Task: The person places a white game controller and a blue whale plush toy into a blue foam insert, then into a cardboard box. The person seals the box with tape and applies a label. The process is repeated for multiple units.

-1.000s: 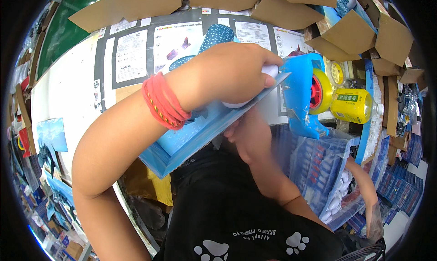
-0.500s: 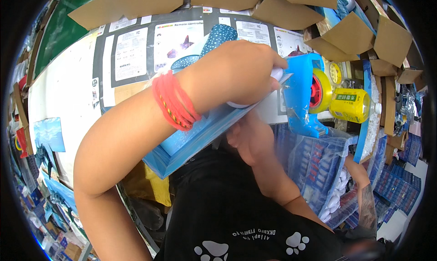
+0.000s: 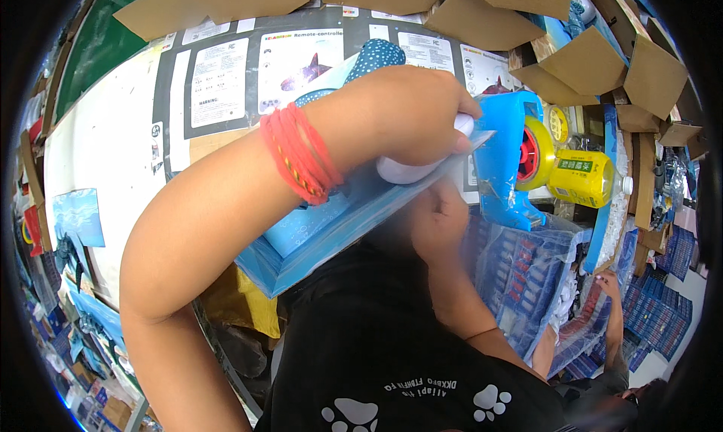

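My left hand (image 3: pixel 422 116) reaches across from the left, a red band round its wrist. Its fingers curl round a smooth white rounded toy part (image 3: pixel 407 171), at the upper edge of a blue printed box (image 3: pixel 301 244). The box lies tilted at the table's near edge, against my black shirt. A teal, white-dotted toy piece (image 3: pixel 376 55) sticks out beyond my forearm; whether it joins the white part is hidden. Just below the box's right end is my right hand (image 3: pixel 443 217), its fingers curled in. What it holds, if anything, cannot be made out.
A blue tape dispenser (image 3: pixel 497 161) with a yellow roll (image 3: pixel 536 153) stands at right, beside a yellow-labelled bottle (image 3: pixel 580 177). Open cardboard boxes (image 3: pixel 587 63) line the far side. At lower right, another person's hand (image 3: pixel 607 283) is near a plastic-wrapped blue stack (image 3: pixel 520 274).
My left hand has shifted slightly right, and more of the white part shows. My right hand has moved right from under the box, fingers now curled. The other person's arms have moved.
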Available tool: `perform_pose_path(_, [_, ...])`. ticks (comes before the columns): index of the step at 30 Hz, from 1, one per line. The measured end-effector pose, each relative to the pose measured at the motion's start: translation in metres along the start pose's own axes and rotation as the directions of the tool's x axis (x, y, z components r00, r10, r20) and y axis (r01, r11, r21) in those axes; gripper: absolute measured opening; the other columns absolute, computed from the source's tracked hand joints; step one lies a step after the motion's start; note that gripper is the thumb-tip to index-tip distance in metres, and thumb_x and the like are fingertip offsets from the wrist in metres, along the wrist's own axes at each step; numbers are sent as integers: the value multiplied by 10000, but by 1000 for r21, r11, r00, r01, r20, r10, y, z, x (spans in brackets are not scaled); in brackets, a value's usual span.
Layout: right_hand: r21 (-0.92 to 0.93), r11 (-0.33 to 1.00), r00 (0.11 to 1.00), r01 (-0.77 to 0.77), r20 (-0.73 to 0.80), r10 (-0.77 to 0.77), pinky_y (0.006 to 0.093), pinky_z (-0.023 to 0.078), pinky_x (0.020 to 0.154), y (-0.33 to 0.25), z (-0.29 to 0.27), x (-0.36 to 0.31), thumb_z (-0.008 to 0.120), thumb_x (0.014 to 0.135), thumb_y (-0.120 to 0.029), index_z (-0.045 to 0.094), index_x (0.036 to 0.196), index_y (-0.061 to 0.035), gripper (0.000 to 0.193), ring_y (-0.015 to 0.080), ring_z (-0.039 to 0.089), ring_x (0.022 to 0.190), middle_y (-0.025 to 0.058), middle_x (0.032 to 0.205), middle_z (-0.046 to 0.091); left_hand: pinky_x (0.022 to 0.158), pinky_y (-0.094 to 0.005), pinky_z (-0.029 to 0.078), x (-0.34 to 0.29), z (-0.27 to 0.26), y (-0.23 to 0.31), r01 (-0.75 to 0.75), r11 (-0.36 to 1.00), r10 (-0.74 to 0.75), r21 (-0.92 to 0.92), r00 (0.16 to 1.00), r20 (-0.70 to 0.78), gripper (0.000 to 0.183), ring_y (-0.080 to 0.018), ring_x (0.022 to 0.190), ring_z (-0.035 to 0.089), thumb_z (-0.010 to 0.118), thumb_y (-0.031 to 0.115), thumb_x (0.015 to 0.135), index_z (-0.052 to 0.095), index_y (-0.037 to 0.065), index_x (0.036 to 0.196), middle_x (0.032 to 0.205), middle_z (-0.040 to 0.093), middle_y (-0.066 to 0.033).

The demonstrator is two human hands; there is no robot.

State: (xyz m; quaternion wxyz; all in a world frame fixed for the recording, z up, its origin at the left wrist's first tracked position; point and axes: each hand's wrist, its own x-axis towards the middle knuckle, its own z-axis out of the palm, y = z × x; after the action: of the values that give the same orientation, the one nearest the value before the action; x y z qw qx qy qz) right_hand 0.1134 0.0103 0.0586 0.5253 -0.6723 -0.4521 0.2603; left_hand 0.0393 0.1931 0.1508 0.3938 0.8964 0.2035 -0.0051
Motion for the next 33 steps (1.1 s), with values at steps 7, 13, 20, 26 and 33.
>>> perform_pose_path(7, [751,251,744,-611,436,506,246,457,546,-11,3,-1,498,1078,-359,564,1207,-15,374,151,582,599,119,912,695,961,-405,532,-3,5,-1,-48,999,49,21,997,-54,437,-341,1081,692,703,312,904,691,145,1308,1231,700,-175])
perform_pose_path(13, [553,770,919,-320,-15,393,260,549,661,-8,15,-17,588,1040,-177,561,1245,28,291,175,696,789,146,1011,720,948,-409,539,-1,6,-3,-21,1000,21,17,999,-42,448,-349,1060,700,707,331,906,691,132,1306,1209,708,-184])
perform_pose_path(20, [326,925,979,-195,129,161,284,587,687,-7,-4,-14,607,1017,-77,593,1193,50,218,174,726,789,147,948,738,930,-397,548,0,4,-3,0,1000,-1,-17,1000,-28,461,-341,1038,712,704,331,905,686,128,1318,1192,714,-198])
perform_pose_path(26, [519,804,949,-290,44,314,277,575,716,0,1,-16,598,1028,-89,571,1145,24,165,188,724,838,144,1008,721,899,-388,562,1,6,-5,1,998,-3,-64,1000,-27,462,-319,1014,720,692,323,905,686,126,1322,1165,726,-189])
perform_pose_path(33, [494,847,969,-194,-38,243,285,582,748,-9,7,-12,590,1024,-57,570,1146,29,150,183,723,873,154,1004,723,870,-378,570,1,5,-6,5,999,-6,-52,1000,-22,455,-307,966,730,685,322,904,692,120,1312,1138,732,-190])
